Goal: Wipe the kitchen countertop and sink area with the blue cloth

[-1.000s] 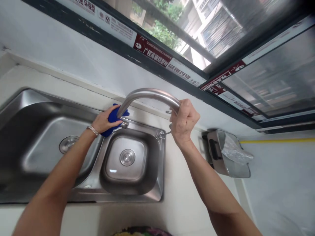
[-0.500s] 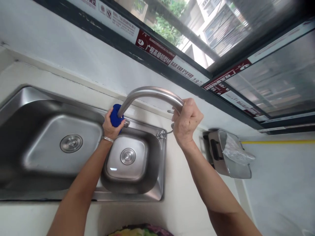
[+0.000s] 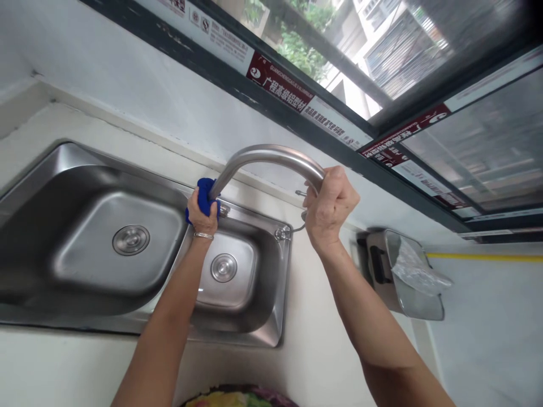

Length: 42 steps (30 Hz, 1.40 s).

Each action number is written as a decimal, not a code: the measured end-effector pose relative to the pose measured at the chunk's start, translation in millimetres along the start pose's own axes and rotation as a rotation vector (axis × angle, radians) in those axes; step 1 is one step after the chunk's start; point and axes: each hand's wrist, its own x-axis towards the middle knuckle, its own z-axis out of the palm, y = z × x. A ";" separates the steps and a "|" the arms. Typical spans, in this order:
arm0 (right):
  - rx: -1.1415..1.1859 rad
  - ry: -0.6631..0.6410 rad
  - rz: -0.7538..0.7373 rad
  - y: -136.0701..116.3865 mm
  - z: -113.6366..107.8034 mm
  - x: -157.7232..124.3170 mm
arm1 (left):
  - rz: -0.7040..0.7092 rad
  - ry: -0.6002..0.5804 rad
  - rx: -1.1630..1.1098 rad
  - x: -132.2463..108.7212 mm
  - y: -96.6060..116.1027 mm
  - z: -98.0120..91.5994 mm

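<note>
A tall curved metal faucet [image 3: 275, 154] rises behind the double steel sink [image 3: 285, 282]. Round the lower part of its neck is a blue cloth [image 3: 205, 195], gripped in my left hand [image 3: 202, 212], which wears a bracelet at the wrist. My right hand [image 3: 332, 206] is closed around the outlet end of the faucet, at the right of the arch. Its fingers hide the spout tip. Below the cloth, part of the faucet's base or lever shows beside my left fingers.
A bin-like container [image 3: 401, 274] with a clear plastic bag stands on the right. Dark window frames [image 3: 309, 127] slant across the top, above the counter [image 3: 316, 316]. A small clear fitting [image 3: 283, 233] with a thin hose sits at the sink's back right corner.
My left hand has turned a little around the faucet neck with the cloth, its forearm swinging right. My right hand keeps its hold on the outlet end. The whole view has shifted slightly.
</note>
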 end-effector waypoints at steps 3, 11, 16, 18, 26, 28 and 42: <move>0.008 -0.001 0.000 1.1 -0.2 -0.3 | -0.054 0.034 0.006 1.5 2.0 2.5; 0.014 0.004 -0.003 0.4 -1.0 -0.5 | -0.246 0.077 -0.134 6.8 7.6 2.9; 0.022 0.013 -0.002 0.3 -0.6 -0.7 | -0.269 0.060 -0.085 14.0 -1.8 -3.9; 0.025 0.021 -0.009 0.2 -0.5 -0.9 | -0.253 0.032 -0.017 18.6 -9.1 -9.2; 0.046 -0.005 -0.019 -3.7 -0.5 -0.1 | -0.065 -0.379 0.278 18.8 -24.4 -47.2; 0.031 0.009 -0.043 -4.2 -0.4 -0.1 | -0.038 -0.442 0.270 10.5 -23.5 -58.1; 0.038 0.012 0.005 -3.5 0.5 0.0 | -0.276 -0.241 0.033 -6.1 -18.8 -124.7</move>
